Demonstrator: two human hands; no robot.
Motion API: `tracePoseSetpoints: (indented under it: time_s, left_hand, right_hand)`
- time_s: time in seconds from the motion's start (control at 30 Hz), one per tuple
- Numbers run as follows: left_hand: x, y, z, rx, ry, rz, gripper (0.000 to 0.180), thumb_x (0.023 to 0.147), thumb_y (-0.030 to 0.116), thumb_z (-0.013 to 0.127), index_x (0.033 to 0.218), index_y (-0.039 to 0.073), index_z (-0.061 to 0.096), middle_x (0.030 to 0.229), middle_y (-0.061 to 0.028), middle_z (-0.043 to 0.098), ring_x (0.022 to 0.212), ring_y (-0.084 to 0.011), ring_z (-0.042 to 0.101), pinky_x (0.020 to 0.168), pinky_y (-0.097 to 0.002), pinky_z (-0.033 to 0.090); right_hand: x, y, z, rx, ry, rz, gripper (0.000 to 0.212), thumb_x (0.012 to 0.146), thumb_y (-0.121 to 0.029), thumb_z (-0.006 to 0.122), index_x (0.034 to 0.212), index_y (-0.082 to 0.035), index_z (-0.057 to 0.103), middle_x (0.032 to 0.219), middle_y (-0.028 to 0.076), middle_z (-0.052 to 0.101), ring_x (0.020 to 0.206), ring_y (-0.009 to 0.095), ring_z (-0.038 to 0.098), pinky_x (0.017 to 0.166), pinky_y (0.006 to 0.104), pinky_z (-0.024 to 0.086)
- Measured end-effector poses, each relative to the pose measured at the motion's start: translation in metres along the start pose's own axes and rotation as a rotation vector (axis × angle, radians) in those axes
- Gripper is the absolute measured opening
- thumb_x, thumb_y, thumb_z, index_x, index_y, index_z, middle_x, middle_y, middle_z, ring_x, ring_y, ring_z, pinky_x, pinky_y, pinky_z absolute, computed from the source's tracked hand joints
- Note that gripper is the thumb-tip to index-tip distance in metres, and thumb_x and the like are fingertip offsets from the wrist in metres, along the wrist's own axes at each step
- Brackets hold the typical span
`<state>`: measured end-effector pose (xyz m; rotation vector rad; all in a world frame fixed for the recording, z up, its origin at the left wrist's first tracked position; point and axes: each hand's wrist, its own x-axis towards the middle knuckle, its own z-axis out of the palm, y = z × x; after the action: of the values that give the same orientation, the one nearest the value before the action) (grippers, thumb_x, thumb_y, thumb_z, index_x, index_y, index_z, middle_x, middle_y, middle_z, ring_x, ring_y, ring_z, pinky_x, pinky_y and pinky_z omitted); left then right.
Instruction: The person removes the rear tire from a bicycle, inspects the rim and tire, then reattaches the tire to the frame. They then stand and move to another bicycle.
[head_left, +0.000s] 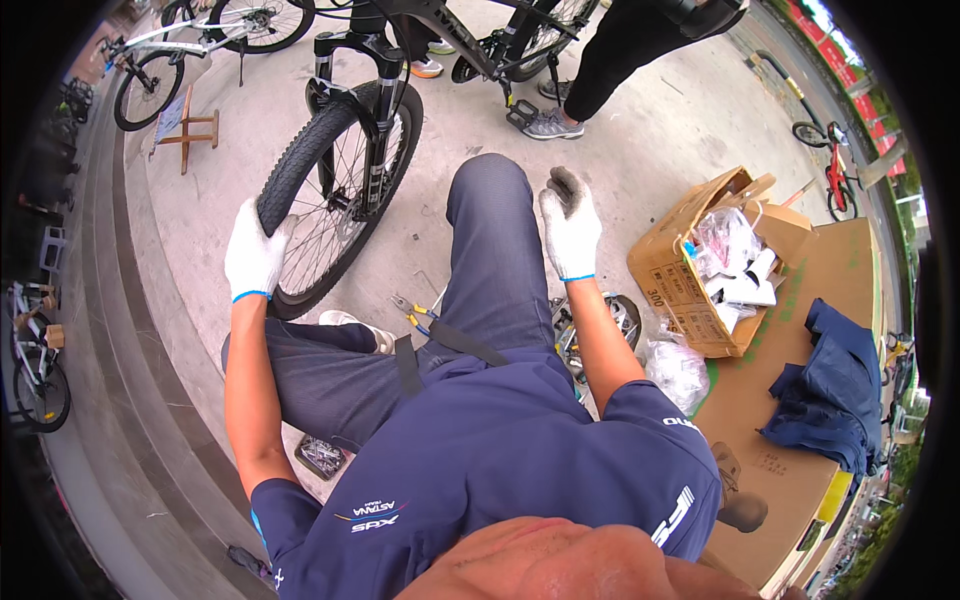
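Observation:
A black mountain bike's front wheel (352,205) with a knobby tyre stands in front of me, left of my raised knee. My left hand (256,252), in a white knit glove with blue cuff trim, grips the tyre at the wheel's near left side. Its fingertips are partly hidden behind the rubber. The wheel sits in a black suspension fork (375,140). My right hand (572,225), in a matching glove with darkened fingertips, hovers beside the knee. Its thumb and fingers are apart, with nothing visible between them. Pliers (412,308) with yellow and blue handles lie near my lap.
An opened cardboard box (690,300) with plastic-wrapped parts stands at right on flattened cardboard (845,260). A dark blue garment (830,395) lies there. A tray of small hardware (320,456) is by my left leg. Another person's legs (620,65) stand behind the bike; a folding stool (190,130) is far left.

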<state>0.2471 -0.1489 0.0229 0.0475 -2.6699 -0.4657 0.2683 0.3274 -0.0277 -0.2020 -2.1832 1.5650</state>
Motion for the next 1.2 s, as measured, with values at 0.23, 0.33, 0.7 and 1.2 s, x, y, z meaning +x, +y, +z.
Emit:
tracePoseSetpoints:
  time_s: [0.23,0.33,0.7,1.2]
  left_hand:
    - [0.03,-0.015,-0.004,-0.054,-0.048,-0.038,0.062,0.097,0.035,0.083,0.145,0.003,0.061,0.117,-0.0219,0.075,0.096,-0.0309,0.078,0.088,-0.043,0.061]
    - [0.038,-0.015,-0.013,-0.089,-0.075,-0.023,0.066,0.097,0.035,0.083,0.149,0.002,0.06,0.129,-0.0243,0.074,0.112,-0.0358,0.077,0.099,-0.0435,0.059]
    - [0.038,-0.014,0.005,0.065,0.155,-0.076,0.069,0.085,0.056,0.09,0.122,0.002,0.071,0.116,-0.022,0.071,0.112,-0.0407,0.07,0.099,-0.0493,0.057]
    - [0.044,-0.025,0.001,0.043,0.076,-0.035,0.065,0.082,0.063,0.088,0.109,0.006,0.071,0.105,-0.0189,0.07,0.101,-0.042,0.07,0.089,-0.051,0.057]
  right_hand:
    - [-0.015,-0.06,0.031,-0.101,-0.093,-0.351,0.06,0.088,-0.022,0.088,0.141,-0.001,0.068,0.141,0.02,0.072,0.124,0.034,0.074,0.105,0.041,0.06]
    - [-0.011,-0.065,0.048,-0.101,-0.11,-0.449,0.058,0.087,-0.021,0.088,0.139,-0.002,0.07,0.14,0.019,0.072,0.121,0.035,0.074,0.104,0.0415,0.06]
    - [0.003,-0.054,0.088,-0.026,-0.237,-0.329,0.049,0.094,-0.008,0.081,0.141,0.001,0.069,0.133,0.016,0.076,0.115,0.024,0.077,0.104,0.0359,0.06]
    - [-0.002,-0.044,0.101,-0.029,-0.274,-0.301,0.042,0.098,-0.004,0.077,0.139,0.003,0.069,0.136,0.018,0.074,0.122,0.028,0.074,0.108,0.0392,0.059]
